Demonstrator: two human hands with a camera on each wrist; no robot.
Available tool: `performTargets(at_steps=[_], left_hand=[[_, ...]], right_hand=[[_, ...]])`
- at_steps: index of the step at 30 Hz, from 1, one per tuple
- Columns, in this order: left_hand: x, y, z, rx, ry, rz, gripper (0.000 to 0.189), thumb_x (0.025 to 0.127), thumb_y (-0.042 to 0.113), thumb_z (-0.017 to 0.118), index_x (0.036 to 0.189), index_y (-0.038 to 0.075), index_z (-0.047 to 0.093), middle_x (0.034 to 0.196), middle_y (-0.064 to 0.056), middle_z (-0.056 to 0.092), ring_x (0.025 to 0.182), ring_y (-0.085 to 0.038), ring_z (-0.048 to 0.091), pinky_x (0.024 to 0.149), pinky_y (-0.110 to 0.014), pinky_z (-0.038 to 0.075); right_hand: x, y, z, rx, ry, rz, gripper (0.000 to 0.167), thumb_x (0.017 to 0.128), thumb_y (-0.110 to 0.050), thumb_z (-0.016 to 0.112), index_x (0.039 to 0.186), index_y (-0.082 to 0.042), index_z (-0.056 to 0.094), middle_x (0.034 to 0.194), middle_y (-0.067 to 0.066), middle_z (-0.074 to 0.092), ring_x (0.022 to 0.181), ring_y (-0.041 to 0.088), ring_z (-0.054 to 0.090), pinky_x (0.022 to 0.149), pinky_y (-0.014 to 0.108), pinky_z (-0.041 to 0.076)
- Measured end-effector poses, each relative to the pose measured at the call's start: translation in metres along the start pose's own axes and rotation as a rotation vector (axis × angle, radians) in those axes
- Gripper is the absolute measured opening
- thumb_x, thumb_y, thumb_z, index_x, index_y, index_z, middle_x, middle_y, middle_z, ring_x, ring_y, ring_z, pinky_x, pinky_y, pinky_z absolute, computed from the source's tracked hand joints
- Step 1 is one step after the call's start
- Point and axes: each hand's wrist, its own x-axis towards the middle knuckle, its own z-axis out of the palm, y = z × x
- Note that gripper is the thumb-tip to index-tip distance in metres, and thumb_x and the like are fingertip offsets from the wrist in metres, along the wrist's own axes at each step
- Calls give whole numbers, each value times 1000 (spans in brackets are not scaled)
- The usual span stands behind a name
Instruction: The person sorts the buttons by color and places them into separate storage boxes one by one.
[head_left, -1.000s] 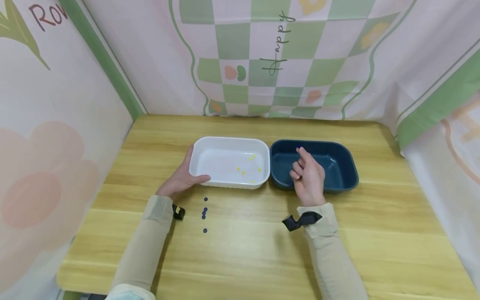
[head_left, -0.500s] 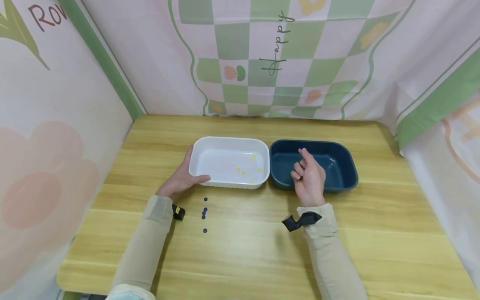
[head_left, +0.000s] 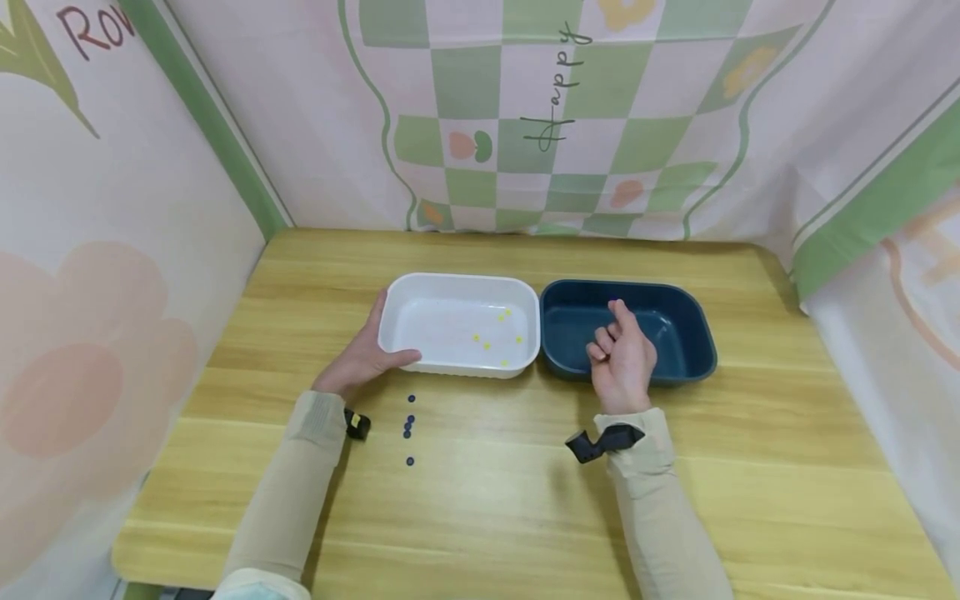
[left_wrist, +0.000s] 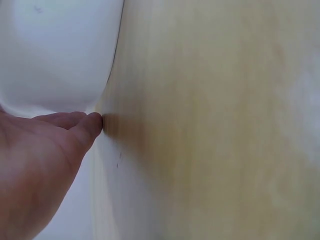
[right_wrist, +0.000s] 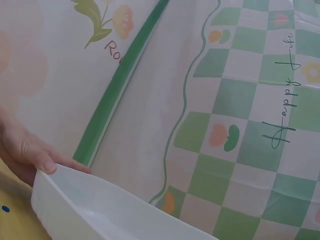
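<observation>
My left hand (head_left: 360, 354) grips the left end of a white plastic basin (head_left: 397, 292), its thumb on the front rim and its fingers along the outer side. Small yellow bits (head_left: 487, 346) lie scattered in the basin's right half. Over a dark blue basin (head_left: 701, 333), touching the white one's right side, hovers my right hand (head_left: 624, 362). Its thumb and index finger pinch a tiny bluish-purple piece (head_left: 613, 302), mostly hidden, while the other fingers curl in. Several small round dark blue buttons (head_left: 410, 419) lie on the table in front of the white basin.
Both basins stand on a wooden table (head_left: 495, 492), toward its back. Behind it hangs a green-and-white checked curtain (head_left: 525, 108), and more printed cloth (head_left: 112, 333) closes off the left and right sides.
My right hand has shifted slightly to the right and toward me over the dark blue basin, still pinching. The left hand, the basins and the loose buttons have not moved.
</observation>
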Motion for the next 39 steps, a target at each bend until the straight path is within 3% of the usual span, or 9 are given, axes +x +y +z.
performTargets(at_steps=[12,16,19,21,23,28,31,34,39], left_hand=[[0,-2,-1,13,9,-8,128,71,40,86,153,41,-13,161,-7,10,131,-33,36,111,-54,25],[0,-2,-1,14,15,-15,130,71,41,86,155,34,-12,161,-8,12,130,-33,37,110,-55,26],[-1,0,-1,24,17,-21,130,70,42,86,155,32,-12,161,-9,11,131,-34,36,111,-55,26],[-1,1,0,29,18,-21,130,71,40,86,155,31,-13,161,-10,10,131,-34,36,111,-55,26],[-1,1,-1,38,18,-16,129,72,38,86,155,31,-13,161,-10,10,131,-34,36,111,-55,26],[1,0,0,51,14,18,125,75,31,85,155,34,-12,158,-12,20,128,-35,39,108,-55,30],[-2,5,1,61,-1,18,123,78,27,83,155,31,-13,159,-15,17,130,-37,38,109,-55,28],[-2,6,2,71,-3,4,123,79,25,82,155,27,-15,161,-14,8,133,-38,35,112,-54,24],[-1,5,2,64,16,-9,124,78,25,83,155,26,-14,162,-12,5,135,-38,32,113,-53,21]], right_hand=[[-1,1,2,34,23,2,18,92,-20,69,100,-5,62,61,-4,17,43,10,24,40,20,20],[-5,6,8,-11,-46,4,17,94,-19,66,101,-4,61,60,-4,18,44,10,24,41,19,20],[-13,16,15,-139,-149,-12,13,95,-17,63,95,-4,62,58,-6,20,43,8,24,41,18,20],[-22,27,20,-300,-231,-40,13,96,-16,63,93,-3,64,56,-6,24,43,7,26,41,18,22],[-32,40,24,-544,-337,-71,13,95,-16,64,93,-3,67,55,-4,32,43,8,31,40,19,26],[-58,81,29,-1416,-777,-219,19,95,-23,64,101,-9,74,71,-2,60,59,11,49,52,24,42],[-70,106,30,-1823,-1029,-361,27,95,-31,64,112,-13,73,82,-5,67,71,10,58,58,26,47],[-77,125,29,-2069,-1179,-521,36,94,-35,63,124,-16,68,88,-4,64,69,10,56,52,27,44],[-79,146,26,-2142,-1275,-768,28,95,-30,61,119,-18,71,86,-1,53,64,11,45,45,25,38]])
